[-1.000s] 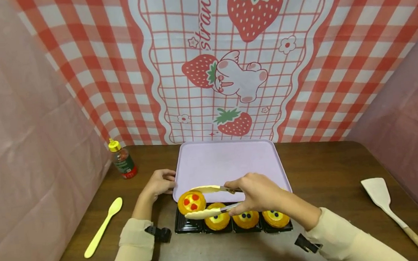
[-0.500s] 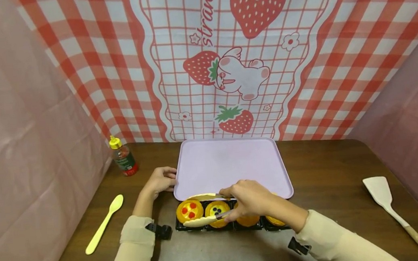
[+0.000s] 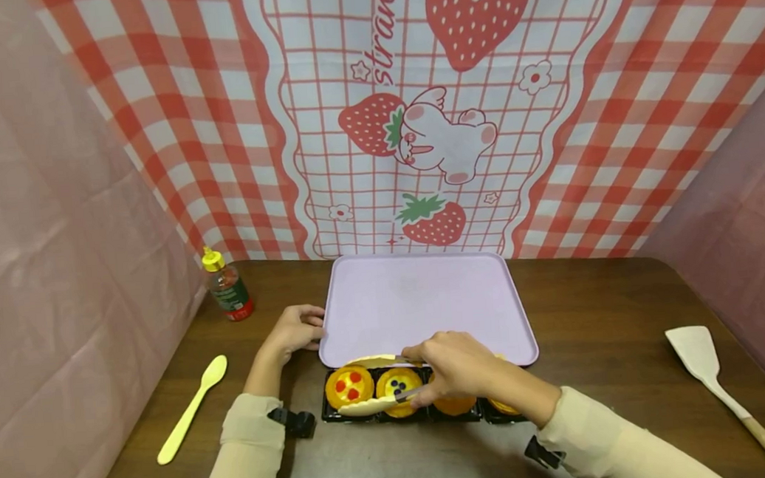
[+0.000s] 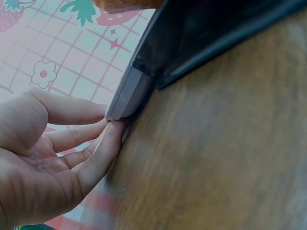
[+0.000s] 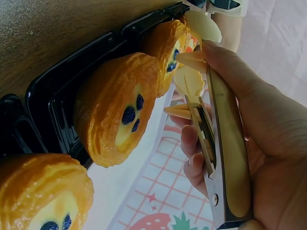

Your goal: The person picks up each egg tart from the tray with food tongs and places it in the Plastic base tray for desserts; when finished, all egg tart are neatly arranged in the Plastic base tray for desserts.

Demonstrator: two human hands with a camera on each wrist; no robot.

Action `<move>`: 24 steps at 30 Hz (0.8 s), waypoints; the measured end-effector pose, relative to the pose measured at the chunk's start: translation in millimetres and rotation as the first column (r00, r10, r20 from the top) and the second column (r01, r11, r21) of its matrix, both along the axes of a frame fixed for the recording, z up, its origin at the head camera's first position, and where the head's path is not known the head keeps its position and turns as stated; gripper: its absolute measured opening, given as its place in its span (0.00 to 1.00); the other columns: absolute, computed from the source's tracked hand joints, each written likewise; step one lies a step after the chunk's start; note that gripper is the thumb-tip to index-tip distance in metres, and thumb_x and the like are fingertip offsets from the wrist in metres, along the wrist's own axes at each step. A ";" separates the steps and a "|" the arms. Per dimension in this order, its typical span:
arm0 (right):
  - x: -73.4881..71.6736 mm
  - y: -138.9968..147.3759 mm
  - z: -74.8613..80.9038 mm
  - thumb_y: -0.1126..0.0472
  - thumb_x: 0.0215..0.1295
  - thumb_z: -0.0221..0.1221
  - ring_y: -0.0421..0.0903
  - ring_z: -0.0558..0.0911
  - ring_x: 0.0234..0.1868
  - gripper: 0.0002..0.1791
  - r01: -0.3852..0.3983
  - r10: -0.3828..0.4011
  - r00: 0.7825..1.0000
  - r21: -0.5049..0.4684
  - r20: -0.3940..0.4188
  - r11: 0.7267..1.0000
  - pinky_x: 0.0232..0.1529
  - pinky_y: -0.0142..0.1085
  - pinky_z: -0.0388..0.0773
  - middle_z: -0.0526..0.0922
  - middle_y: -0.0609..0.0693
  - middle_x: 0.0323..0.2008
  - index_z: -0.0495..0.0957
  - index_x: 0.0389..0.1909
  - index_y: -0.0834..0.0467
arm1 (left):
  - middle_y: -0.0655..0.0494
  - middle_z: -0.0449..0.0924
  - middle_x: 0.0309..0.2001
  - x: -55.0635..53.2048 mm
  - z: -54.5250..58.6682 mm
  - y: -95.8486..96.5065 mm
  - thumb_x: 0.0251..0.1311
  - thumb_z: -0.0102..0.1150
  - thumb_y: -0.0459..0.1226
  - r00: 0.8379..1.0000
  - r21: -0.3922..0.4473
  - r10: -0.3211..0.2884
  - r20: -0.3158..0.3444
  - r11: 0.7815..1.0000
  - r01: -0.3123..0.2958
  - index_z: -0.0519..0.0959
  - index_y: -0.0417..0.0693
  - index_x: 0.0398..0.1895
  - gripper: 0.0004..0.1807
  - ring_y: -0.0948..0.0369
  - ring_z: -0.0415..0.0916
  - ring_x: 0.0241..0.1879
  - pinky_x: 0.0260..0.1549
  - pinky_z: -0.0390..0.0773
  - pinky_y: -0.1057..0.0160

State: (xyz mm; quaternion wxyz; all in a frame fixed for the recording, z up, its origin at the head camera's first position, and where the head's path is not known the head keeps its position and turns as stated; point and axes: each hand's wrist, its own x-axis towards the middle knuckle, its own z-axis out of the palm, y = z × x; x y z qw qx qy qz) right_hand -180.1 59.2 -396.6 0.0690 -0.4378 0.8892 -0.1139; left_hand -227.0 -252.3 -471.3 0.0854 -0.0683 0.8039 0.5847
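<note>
My right hand point(image 3: 461, 363) grips metal tongs point(image 5: 231, 148) with cream, leaf-shaped heads. Those heads lie on either side of an egg tart topped with red pieces point(image 3: 349, 386), which sits in the leftmost compartment of a black plastic container point(image 3: 455, 417). More tarts, with dark blue berries, fill the other compartments; one blueberry tart point(image 5: 117, 110) shows large in the right wrist view. The right hand partly covers the tarts on that side in the head view. My left hand point(image 3: 293, 330) pinches the left edge of a lilac tray point(image 3: 420, 303) between thumb and fingers.
On the left of the wooden table lie a pale yellow spoon point(image 3: 193, 411) and, further back, a squeeze bottle with a yellow cap point(image 3: 229, 288). A white spatula with a wooden handle point(image 3: 705, 368) rests at the right. A strawberry-print cloth point(image 3: 414, 118) hangs behind.
The tongs have come down with the red-topped tart, which now rests in the leftmost compartment instead of being held above it. The left hand stays at the tray's edge.
</note>
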 end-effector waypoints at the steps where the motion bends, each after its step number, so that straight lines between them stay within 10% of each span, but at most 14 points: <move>1: -0.2 0.4 -0.3 0.37 0.46 0.74 0.40 0.80 0.33 0.38 0.002 -0.002 1.000 -0.001 0.001 1.000 0.33 0.41 0.81 0.87 0.46 0.39 0.82 0.55 0.56 | 0.38 0.75 0.41 -0.5 -0.1 0.4 0.54 0.60 0.22 1.000 -0.004 -0.003 -0.002 1.000 0.003 0.73 0.26 0.56 0.23 0.56 0.76 0.31 0.28 0.85 0.58; 16: 6.4 15.1 8.9 0.31 0.39 0.74 0.51 0.82 0.51 0.53 0.142 -0.140 0.990 -0.105 0.028 0.984 0.49 0.51 0.80 0.84 0.51 0.51 0.75 0.64 0.60 | 0.37 0.76 0.41 -1.2 0.8 5.4 0.54 0.60 0.21 1.000 -0.006 -0.009 -0.004 1.000 0.009 0.73 0.25 0.56 0.23 0.55 0.77 0.31 0.29 0.85 0.57; 24: 5.1 37.6 5.7 0.36 0.40 0.76 0.48 0.81 0.44 0.53 0.207 -0.212 0.977 -0.287 0.014 0.935 0.42 0.44 0.81 0.85 0.52 0.47 0.74 0.64 0.64 | 0.38 0.75 0.41 1.6 0.6 2.9 0.54 0.61 0.22 1.000 -0.019 0.008 -0.003 1.000 -0.008 0.74 0.26 0.55 0.23 0.54 0.77 0.31 0.28 0.85 0.57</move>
